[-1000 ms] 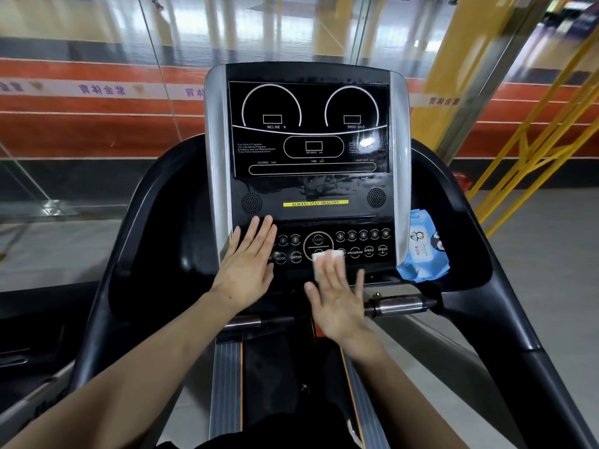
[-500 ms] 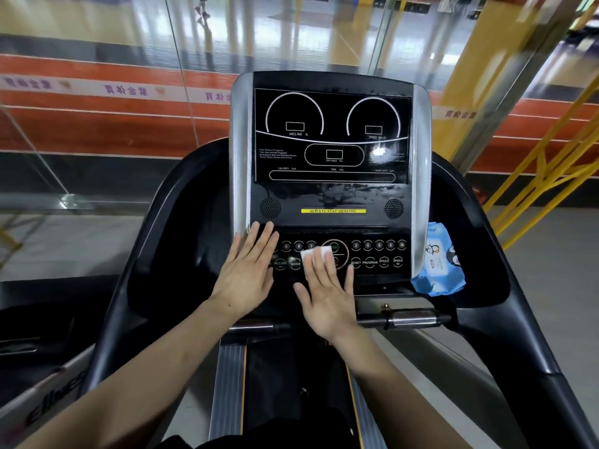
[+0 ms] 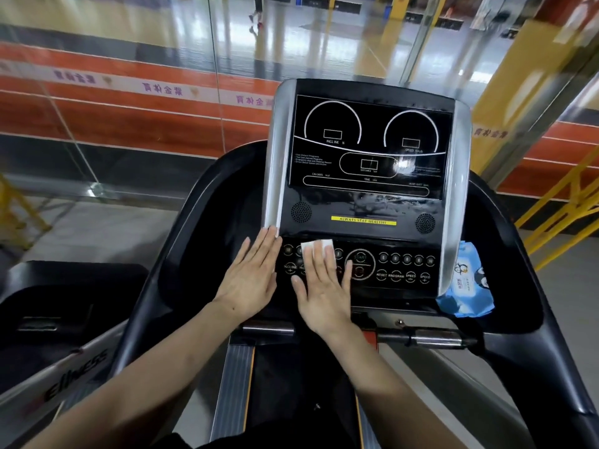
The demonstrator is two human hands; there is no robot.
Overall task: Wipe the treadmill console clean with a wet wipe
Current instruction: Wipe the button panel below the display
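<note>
One treadmill console (image 3: 366, 176), one wet wipe (image 3: 316, 247), one blue wipe pack (image 3: 466, 286), two hands: left hand (image 3: 251, 280), right hand (image 3: 324, 293).

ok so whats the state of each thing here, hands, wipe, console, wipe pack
left hand: flat, fingers straight, resting at the console's lower left corner
right hand: flat, pressing the wipe onto the buttons
white wet wipe: folded, under the fingertips
black treadmill console: displays dark, streaky
blue wet-wipe pack: beside the console, right

a single head-worn wide-angle view looks forward and down from close behind the treadmill console (image 3: 366, 176), which fills the upper middle. both forearms reach in from the bottom edge. straight lines bow near the frame edges; glass wall (image 3: 129, 92) stands beyond.
</note>
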